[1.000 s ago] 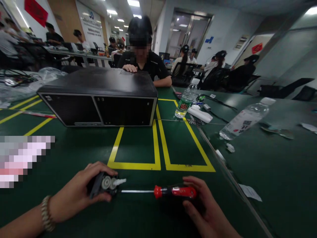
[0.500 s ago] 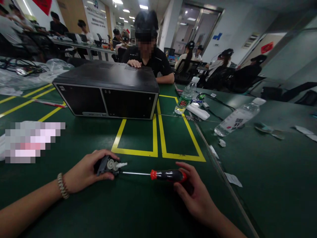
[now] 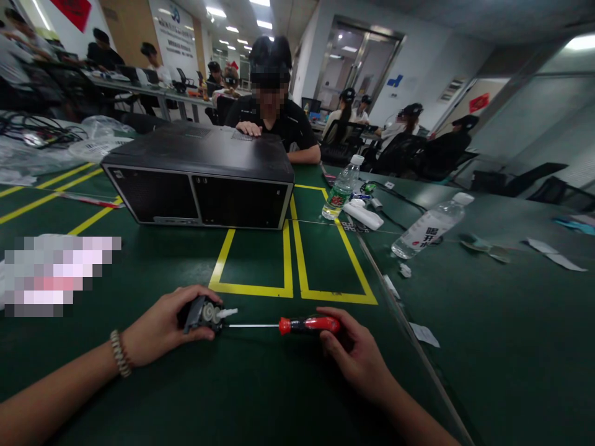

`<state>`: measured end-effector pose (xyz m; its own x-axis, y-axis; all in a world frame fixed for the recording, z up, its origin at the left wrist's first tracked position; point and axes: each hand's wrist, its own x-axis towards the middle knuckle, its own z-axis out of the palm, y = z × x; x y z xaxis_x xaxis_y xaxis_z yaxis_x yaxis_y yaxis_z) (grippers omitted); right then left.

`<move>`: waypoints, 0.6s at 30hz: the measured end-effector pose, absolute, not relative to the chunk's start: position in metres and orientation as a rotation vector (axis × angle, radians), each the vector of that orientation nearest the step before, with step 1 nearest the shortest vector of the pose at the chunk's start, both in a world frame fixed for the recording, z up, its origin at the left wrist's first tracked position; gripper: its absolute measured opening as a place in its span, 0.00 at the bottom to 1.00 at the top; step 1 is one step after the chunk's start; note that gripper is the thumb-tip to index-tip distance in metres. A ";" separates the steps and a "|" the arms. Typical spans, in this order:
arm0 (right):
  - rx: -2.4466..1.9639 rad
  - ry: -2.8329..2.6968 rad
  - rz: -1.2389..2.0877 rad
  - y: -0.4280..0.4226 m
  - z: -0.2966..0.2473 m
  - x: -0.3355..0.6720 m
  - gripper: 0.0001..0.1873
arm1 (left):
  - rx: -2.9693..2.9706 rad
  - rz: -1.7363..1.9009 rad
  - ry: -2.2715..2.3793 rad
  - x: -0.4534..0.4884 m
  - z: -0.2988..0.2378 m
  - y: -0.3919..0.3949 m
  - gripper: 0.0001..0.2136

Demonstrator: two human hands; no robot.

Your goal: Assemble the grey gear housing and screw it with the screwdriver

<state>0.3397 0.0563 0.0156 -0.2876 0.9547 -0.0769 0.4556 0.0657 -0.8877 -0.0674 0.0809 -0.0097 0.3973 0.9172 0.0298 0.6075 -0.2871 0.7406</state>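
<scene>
My left hand (image 3: 160, 325) is closed around a small black part with grey gears and a white nozzle (image 3: 207, 313), holding it down on the green table (image 3: 260, 384). My right hand (image 3: 357, 359) grips the red-and-black handle of a screwdriver (image 3: 307, 324). The thin metal shaft runs left and its tip meets the part, just under the white nozzle.
A black computer case (image 3: 199, 179) lies ahead beyond yellow tape boxes (image 3: 292, 260); a person seated behind it rests a hand on its top. Two water bottles (image 3: 341, 191) (image 3: 425, 228), a white device and paper scraps lie to the right. Cables and plastic bags are at the far left.
The handle's red side has turned up into view, so the screwdriver has rotated in my right hand. Both hands stay in place; the view has shifted slightly.
</scene>
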 end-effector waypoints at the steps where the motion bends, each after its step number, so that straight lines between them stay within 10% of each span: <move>1: -1.395 -1.793 1.163 0.054 0.015 0.341 0.22 | 2.006 0.614 1.292 -0.066 -0.010 0.082 0.22; 18: -1.359 -1.707 1.222 0.057 0.012 0.349 0.25 | 1.828 0.616 1.214 -0.061 0.000 0.088 0.21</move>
